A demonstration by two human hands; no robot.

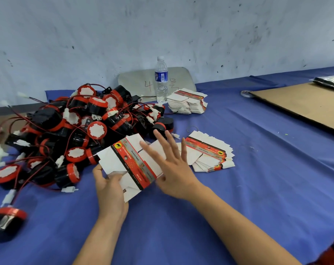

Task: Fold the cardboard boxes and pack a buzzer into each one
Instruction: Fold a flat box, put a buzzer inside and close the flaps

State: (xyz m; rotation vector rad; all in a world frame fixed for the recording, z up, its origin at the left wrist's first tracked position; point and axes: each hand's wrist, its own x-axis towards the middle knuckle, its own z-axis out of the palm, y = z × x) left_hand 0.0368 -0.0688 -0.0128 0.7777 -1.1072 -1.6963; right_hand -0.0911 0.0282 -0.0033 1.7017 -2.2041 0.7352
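Currently: the folding step, with 1 flat carton [130,165] in hand and no buzzer packed into it yet. The left hand [109,190] pinches the carton's near edge, thumb on top and fingers underneath, holding it tilted above the blue cloth [248,197]. The right hand [173,169] is spread, fingers straight, over the carton's right side (motion blur; I cannot tell how firmly it presses).

Judgement: the next move calls for popping the flat sleeve into a tube and tucking the end flaps, which needs both hands on the carton before either reaches for a buzzer.

Supplies: the buzzer pile [66,131] sits just to the far left, its nearest units almost touching the carton's far corner. 1 fanned stack of flats [212,155] lies just right of the right hand; a 2nd stack [187,102] is farther off beside a water bottle [161,79].

Room: open cloth near and to the right. A cardboard sheet [300,108] lies well apart at far right. Loose red wires trail from the pile's near edge (could snag a flap). A stray buzzer [6,220] sits at near left.
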